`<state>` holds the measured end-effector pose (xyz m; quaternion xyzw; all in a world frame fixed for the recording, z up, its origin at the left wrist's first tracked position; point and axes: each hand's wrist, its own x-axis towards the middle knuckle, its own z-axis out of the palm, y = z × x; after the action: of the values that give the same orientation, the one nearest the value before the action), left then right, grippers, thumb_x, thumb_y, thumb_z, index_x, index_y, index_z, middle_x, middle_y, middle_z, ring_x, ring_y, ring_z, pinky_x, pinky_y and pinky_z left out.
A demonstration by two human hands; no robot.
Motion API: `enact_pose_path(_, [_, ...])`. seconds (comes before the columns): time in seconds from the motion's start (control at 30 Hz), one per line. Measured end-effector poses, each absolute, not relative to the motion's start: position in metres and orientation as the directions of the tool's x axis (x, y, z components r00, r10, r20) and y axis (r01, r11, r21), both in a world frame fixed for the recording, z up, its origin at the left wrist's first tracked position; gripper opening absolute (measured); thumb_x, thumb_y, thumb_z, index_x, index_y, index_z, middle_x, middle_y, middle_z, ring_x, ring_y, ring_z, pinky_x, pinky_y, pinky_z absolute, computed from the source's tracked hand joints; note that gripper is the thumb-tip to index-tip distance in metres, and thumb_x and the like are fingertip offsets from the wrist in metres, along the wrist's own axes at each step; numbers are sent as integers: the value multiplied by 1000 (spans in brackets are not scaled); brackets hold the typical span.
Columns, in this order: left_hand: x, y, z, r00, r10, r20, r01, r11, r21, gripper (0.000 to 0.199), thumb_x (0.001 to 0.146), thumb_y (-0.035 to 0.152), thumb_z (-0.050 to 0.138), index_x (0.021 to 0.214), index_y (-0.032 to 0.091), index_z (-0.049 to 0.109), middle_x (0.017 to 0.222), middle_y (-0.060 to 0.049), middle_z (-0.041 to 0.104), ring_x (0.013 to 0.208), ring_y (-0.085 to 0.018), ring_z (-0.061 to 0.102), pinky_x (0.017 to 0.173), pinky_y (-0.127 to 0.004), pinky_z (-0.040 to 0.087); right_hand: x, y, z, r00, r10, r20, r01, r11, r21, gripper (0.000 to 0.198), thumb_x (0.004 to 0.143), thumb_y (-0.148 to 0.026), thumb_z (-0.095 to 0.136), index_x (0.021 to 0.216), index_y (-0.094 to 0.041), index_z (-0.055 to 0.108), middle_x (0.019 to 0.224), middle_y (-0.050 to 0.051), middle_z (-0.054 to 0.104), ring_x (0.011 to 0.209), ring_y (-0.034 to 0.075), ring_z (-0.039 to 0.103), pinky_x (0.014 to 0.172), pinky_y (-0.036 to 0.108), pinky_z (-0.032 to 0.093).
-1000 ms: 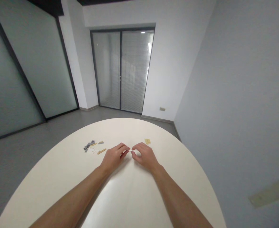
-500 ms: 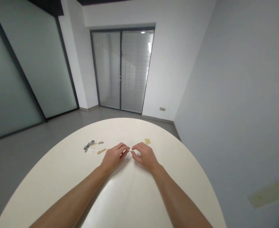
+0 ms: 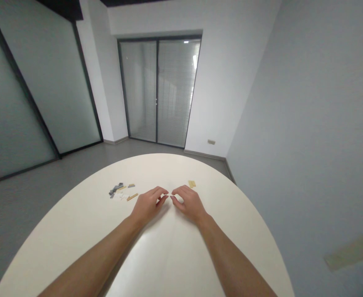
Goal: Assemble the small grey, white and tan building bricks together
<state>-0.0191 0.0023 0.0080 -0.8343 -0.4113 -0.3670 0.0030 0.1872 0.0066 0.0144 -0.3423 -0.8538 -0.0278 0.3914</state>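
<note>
A small white piece spans the narrow gap between my two hands, too small to name. My left hand pinches its left end between thumb and fingertips. On the other side, my right hand pinches the right end in the same way. Both hands are held just over the white round table. To the left of my left hand lies a tan strip, with small white pieces beside it. Flat yellow pieces lie beyond my right hand.
A loose pile of grey pieces lies on the table's left side, with a smaller grey and tan piece near it. Past the table's far edge stand a glass door and white walls.
The fingertips of my left hand have shifted very slightly left, so a little more of the white piece shows between the hands. The pieces on the table have not moved.
</note>
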Motion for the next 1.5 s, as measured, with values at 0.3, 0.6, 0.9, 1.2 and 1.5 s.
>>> enact_pose_path(0.3, [-20,5,5,395,685,612,690,-661,294,13,95,24,52,102,23,63,92,0,72,74,-12,67,68,-24,50,187,7,14,-458,565,686,611,761,-219,7,95,-23,56,94,-22,62,89,5,70,85,20,62,78,32,48])
enact_pose_path(0.6, [-19,3,8,392,676,623,700,-659,274,14,94,21,51,99,23,64,89,0,72,72,-12,67,65,-23,50,187,7,14,-456,568,685,615,758,-219,7,95,-24,55,94,-22,62,90,5,71,85,20,63,78,33,48])
enact_pose_path(0.9, [-20,4,6,399,686,608,703,-655,278,13,94,20,51,98,23,63,91,1,71,73,-12,66,65,-23,48,187,6,13,-443,567,694,618,754,-222,6,94,-25,57,93,-22,62,89,5,71,85,20,63,78,33,49])
enact_pose_path(1.2, [-20,3,6,401,682,612,697,-661,280,14,93,20,51,98,23,63,91,0,71,72,-12,65,65,-23,48,186,7,13,-434,571,697,620,751,-228,4,92,-26,61,93,-22,63,89,4,72,86,20,65,79,33,50])
enact_pose_path(1.5, [-20,3,8,400,684,610,706,-655,271,12,93,20,51,97,23,63,90,0,71,72,-12,66,64,-22,48,187,7,12,-439,570,694,619,752,-226,5,93,-26,60,92,-22,63,89,4,72,85,21,64,78,33,49])
